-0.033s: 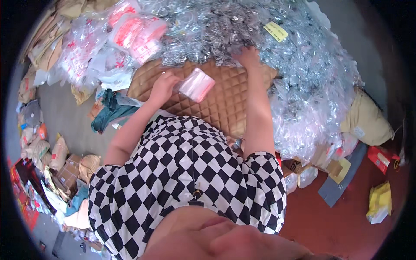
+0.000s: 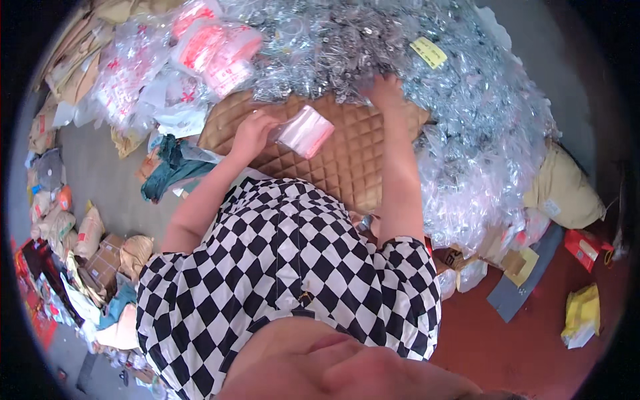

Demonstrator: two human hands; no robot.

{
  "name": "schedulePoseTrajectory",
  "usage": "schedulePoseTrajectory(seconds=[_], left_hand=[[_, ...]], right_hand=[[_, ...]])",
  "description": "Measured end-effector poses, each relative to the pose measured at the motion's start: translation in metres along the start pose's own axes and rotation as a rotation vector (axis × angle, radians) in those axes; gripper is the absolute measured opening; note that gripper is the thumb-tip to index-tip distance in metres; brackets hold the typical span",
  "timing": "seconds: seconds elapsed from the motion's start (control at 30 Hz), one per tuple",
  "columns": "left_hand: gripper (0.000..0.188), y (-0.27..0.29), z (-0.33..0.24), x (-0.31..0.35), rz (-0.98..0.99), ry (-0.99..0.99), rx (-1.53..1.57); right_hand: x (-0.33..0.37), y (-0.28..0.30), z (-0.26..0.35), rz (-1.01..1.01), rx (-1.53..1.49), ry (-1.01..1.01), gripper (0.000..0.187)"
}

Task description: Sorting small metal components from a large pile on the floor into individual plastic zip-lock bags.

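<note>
My left hand (image 2: 255,133) is closed on the edge of a small clear plastic bag (image 2: 305,132) with a pink-red edge, held above a brown quilted pad (image 2: 333,167). Farther right, my right hand (image 2: 385,92) reaches to the near edge of a big heap of clear plastic packets (image 2: 360,57), some with small dark pieces inside. Its fingers are smeared by motion and partly lost among the packets, so I cannot see whether they grip one.
Clear bags with red print (image 2: 217,50) lie at the far left of the heap. A yellow label (image 2: 428,53) rests on it. Teal cloth (image 2: 170,167) is left of the pad, with sacks and a cardboard box (image 2: 105,262) beyond. Rightward are a tan sack (image 2: 568,187) and a yellow bag (image 2: 582,315).
The whole view has shifted very slightly. My left hand keeps hold of the small bag, and my right hand stays at the heap's near edge.
</note>
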State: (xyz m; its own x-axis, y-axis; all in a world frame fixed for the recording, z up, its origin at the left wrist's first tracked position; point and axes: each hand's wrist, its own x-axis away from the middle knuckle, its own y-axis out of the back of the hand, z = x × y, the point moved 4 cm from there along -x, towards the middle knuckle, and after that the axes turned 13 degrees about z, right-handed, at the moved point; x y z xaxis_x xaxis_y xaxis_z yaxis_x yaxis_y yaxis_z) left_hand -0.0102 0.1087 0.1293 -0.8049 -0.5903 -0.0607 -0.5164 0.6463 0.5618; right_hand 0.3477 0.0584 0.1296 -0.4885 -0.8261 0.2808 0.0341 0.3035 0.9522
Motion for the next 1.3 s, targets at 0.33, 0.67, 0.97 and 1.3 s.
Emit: schedulePoseTrajectory(seconds=[0.33, 0.67, 0.97, 1.3], left_hand=[[0.018, 0.019, -0.02, 0.001, -0.159, 0.075, 0.298], [0.021, 0.031, -0.028, 0.011, -0.143, 0.168, 0.258], [0.039, 0.062, -0.036, 0.027, -0.268, -0.079, -0.317], [0.039, 0.036, -0.033, -0.015, 0.19, 0.009, -0.158]], right_hand=[[0.049, -0.022, -0.036, -0.174, -0.862, 0.21, 0.047], [-0.037, 0.102, 0.102, 0.221, -1.004, 0.459, 0.066], [-0.099, 0.086, 0.1, -0.033, -0.24, 0.257, 0.055], [0.047, 0.13, 0.064, 0.213, -1.261, 0.323, 0.038]])
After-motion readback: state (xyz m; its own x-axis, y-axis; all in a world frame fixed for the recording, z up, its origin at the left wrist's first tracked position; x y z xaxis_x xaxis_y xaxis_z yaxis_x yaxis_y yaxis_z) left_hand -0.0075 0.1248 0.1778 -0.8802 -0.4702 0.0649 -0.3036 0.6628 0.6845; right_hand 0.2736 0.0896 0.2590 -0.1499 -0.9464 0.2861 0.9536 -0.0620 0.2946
